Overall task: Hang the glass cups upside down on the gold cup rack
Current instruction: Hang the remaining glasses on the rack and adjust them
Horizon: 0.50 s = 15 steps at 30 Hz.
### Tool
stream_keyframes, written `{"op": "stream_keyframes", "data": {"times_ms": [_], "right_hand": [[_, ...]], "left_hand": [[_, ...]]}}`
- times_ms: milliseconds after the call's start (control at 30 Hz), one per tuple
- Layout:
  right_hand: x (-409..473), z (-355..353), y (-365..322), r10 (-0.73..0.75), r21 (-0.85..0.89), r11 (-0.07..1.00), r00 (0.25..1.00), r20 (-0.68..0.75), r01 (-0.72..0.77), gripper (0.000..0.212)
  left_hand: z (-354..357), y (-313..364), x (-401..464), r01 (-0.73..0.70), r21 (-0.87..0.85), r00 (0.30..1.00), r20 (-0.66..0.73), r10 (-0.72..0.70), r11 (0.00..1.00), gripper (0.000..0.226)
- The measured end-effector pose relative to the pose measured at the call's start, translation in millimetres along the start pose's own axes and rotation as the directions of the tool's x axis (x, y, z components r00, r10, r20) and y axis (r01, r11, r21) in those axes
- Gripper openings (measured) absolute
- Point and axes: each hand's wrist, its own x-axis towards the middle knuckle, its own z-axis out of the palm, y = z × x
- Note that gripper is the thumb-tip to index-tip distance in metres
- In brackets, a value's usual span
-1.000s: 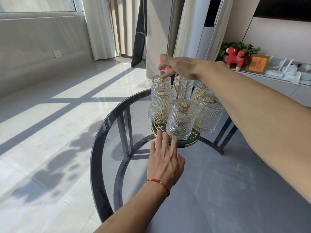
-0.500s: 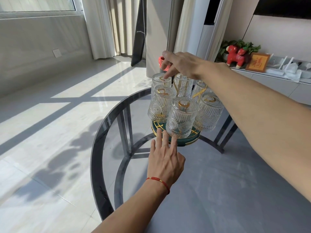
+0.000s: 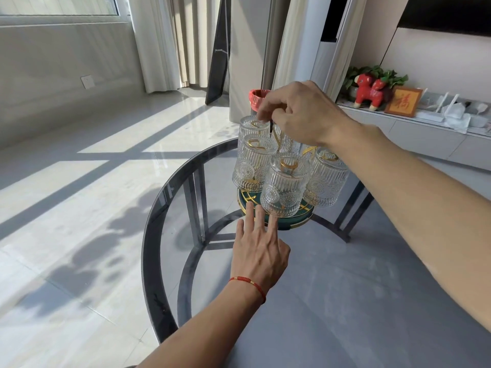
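1. On the round glass table, far side, stands the gold cup rack on its green, gold-trimmed base. Nothing else sits on the table top as far as this view shows.
2. Glass cups: at least five ribbed ones hang mouth-down around the rack, e.g. front cup, left cup, back-left cup, right cup. One more shows behind the right hand; a further one may be hidden there, can't tell. No loose cup visible on the table, so hanging looks done or nearly done; what's left is probably just a final adjust and letting go.
3. Right hand reaches over the top of the rack, fingers pressed together in a pinch on the dark centre stem or handle between the back cups. Exact contact is partly hidden by the hand.
4. Left hand lies palm-down on the table, fingers straight and slightly spread, tips touching the near edge of the green base, under the front cup. Looks like bracing the rack. Red string bracelet on that wrist.
5. Change vs earlier frames: right hand's fingertips were on the back-left cup bottom, now shifted to the centre stem and curled tighter. Left hand, cups and rack sit the same.
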Motion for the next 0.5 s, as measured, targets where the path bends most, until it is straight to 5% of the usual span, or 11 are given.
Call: {"op": "stream_keyframes", "data": {"times_ms": [200, 267, 500], "right_hand": [[-30, 18, -20, 0.096, -0.159, 0.987, 0.921, 0.378, -0.038, 0.034], [-33, 21, -22, 0.122, -0.152, 0.986, 0.906, 0.404, -0.065, 0.026], [-33, 36, -30, 0.133, -0.264, 0.964, 0.890, 0.436, -0.014, 0.056]], "left_hand": [[-1, 0, -1, -0.001, 0.003, 1.000, -0.003, 0.001, 1.000, 0.063], [-1, -1, -1, 0.000, 0.011, 1.000, 0.000, 0.000, 1.000, 0.064], [1, -1, 0, 0.002, 0.022, 1.000, 0.018, -0.002, 1.000, 0.067]]}}
